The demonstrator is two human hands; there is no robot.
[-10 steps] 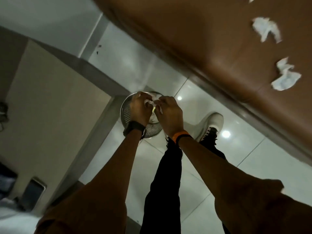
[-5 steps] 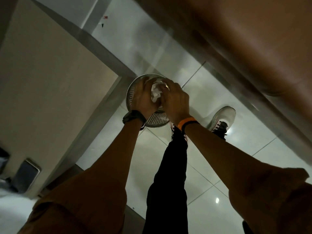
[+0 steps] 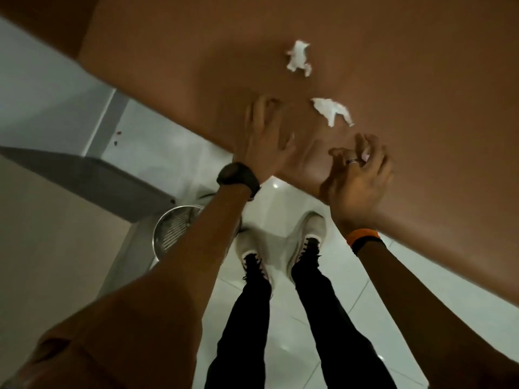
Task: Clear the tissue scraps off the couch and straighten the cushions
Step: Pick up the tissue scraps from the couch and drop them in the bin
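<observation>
Two white crumpled tissue scraps lie on the brown couch seat (image 3: 407, 66): one scrap (image 3: 299, 58) farther back, the other scrap (image 3: 334, 110) nearer the front edge. My left hand (image 3: 262, 138) is motion-blurred over the seat's front edge, fingers spread, holding nothing, left of the nearer scrap. My right hand (image 3: 358, 175) hovers just below and right of that scrap, fingers loosely curled and apart; nothing is clearly held. No cushions are in view.
A round metal mesh waste bin (image 3: 174, 231) stands on the glossy white tile floor (image 3: 351, 304) beneath my left forearm, beside a grey-and-beige wall corner (image 3: 84, 178). My legs and white sneakers (image 3: 309, 234) stand close to the couch front.
Both hands were together over the mesh bin holding tissue. They have left the bin without it, separated, and moved up over the couch seat toward the scraps. The view swung to the couch.
</observation>
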